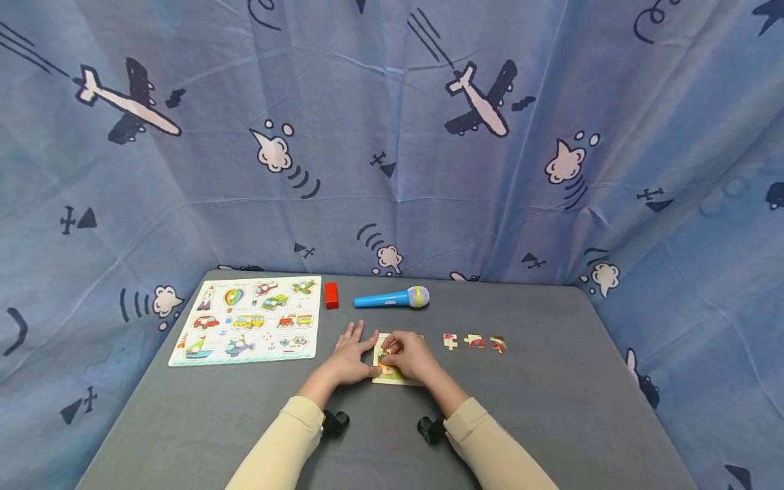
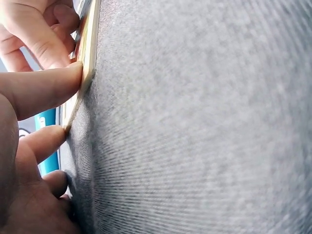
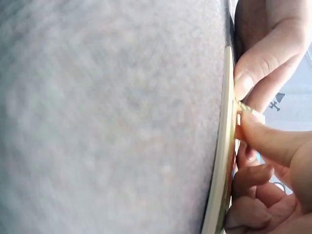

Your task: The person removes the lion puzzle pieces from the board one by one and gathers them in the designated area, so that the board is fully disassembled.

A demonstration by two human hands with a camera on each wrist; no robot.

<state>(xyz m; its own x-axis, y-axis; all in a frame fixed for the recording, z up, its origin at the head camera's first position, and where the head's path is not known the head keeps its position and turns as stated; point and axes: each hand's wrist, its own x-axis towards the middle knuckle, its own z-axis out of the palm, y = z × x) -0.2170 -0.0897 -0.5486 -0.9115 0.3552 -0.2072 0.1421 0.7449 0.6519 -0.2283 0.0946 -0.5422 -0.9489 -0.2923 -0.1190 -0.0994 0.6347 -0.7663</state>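
A small jigsaw puzzle board [image 1: 397, 380] with a pale wooden rim lies flat in front of the person. My left hand [image 1: 349, 361] rests at its left side with the fingers spread. In the left wrist view the left thumb [image 2: 53, 87] presses on a corner of the board, and a fingertip touches its edge. Over the board, my right hand [image 1: 414, 355] pinches a puzzle piece [image 3: 245, 107] between thumb and fingers. That piece sits close to the board surface, beside the left thumb, and is mostly hidden by the fingers.
Several loose puzzle pieces [image 1: 477, 341] lie in a row to the right. A blue toy microphone [image 1: 386, 299] and a red block [image 1: 331, 296] lie behind the hands. On the left is a large picture board [image 1: 245, 350] with vehicles. A patterned curtain [image 1: 392, 170] hangs behind the grey table [image 1: 551, 408].
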